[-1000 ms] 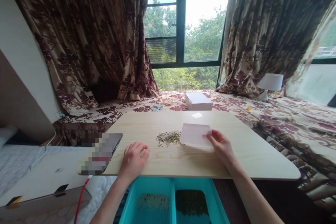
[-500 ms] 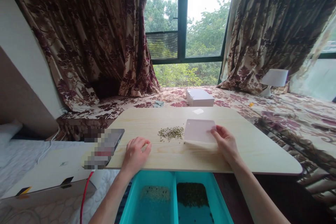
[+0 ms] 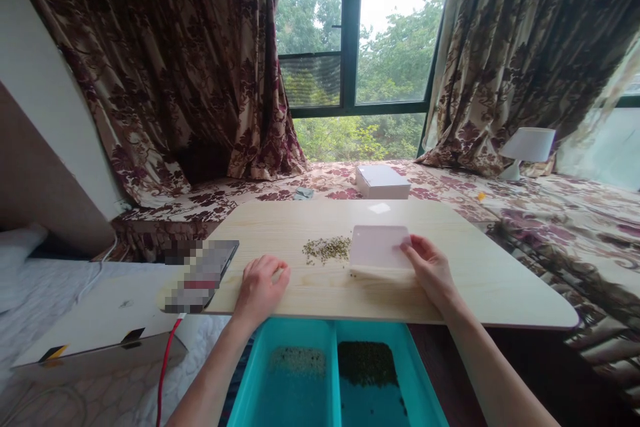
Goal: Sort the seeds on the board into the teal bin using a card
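A small heap of greenish grains (image 3: 327, 249) lies in the middle of a pale wooden tabletop (image 3: 475, 280). My right hand (image 3: 430, 270) pinches the right edge of a thin white plastic card (image 3: 377, 248), which stands on its lower edge just right of the heap. My left hand (image 3: 261, 285) rests on the tabletop left of the heap, fingers curled loosely with nothing in them. Below the table's near edge sits a teal two-compartment tray (image 3: 334, 363), pale grains in its left half and dark green grains in its right half.
A dark flat device (image 3: 203, 273) lies at the table's left end, a red cable (image 3: 165, 373) hanging below it. Behind the table are a white box (image 3: 383, 181), a white lamp (image 3: 527, 150), floral curtains and a window. A cardboard box (image 3: 95, 340) stands lower left.
The view has tilted slightly, so everything sits a little higher. The card has edged a touch left toward the heap. My left hand has stayed put.
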Demonstrator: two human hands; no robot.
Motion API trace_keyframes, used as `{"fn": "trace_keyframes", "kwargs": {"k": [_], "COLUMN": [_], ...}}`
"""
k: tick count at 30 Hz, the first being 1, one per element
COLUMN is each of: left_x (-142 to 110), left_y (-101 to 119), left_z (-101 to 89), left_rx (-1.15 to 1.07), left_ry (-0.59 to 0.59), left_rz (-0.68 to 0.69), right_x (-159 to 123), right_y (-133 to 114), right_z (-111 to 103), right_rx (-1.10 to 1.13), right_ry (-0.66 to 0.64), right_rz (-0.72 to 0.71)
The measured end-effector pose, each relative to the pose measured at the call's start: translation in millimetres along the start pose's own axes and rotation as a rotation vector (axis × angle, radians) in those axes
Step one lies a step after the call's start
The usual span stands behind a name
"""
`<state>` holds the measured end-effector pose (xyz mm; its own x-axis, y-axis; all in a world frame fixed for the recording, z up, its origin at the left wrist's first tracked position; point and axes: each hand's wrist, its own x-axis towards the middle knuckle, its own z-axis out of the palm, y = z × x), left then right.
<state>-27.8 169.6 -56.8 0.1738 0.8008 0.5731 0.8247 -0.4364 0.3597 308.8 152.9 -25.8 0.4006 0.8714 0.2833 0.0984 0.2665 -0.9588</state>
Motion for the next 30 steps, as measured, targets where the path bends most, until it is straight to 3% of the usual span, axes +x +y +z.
{"fn": "trace_keyframes", "kwargs": {"k": [9,23,30], "left_x": [0,-1,0], "left_y": [1,-1,1], "left_z": [-0.1,0.8,-0.6], "left_rx": [-0.003,-0.008,-0.015], "left_ry": [0.000,0.002,-0.008], "left_rz": [-0.007,0.010,-0.003], "right_x": [2,2,2], "right_y": [1,-2,-12], "right_z": [2,11,7], "right_rx": [-0.024,0.019,0.023], "right_ry": [-0.011,-0.196,-0.153], "right_rz": [-0.048,-0.025,-0.004]}}
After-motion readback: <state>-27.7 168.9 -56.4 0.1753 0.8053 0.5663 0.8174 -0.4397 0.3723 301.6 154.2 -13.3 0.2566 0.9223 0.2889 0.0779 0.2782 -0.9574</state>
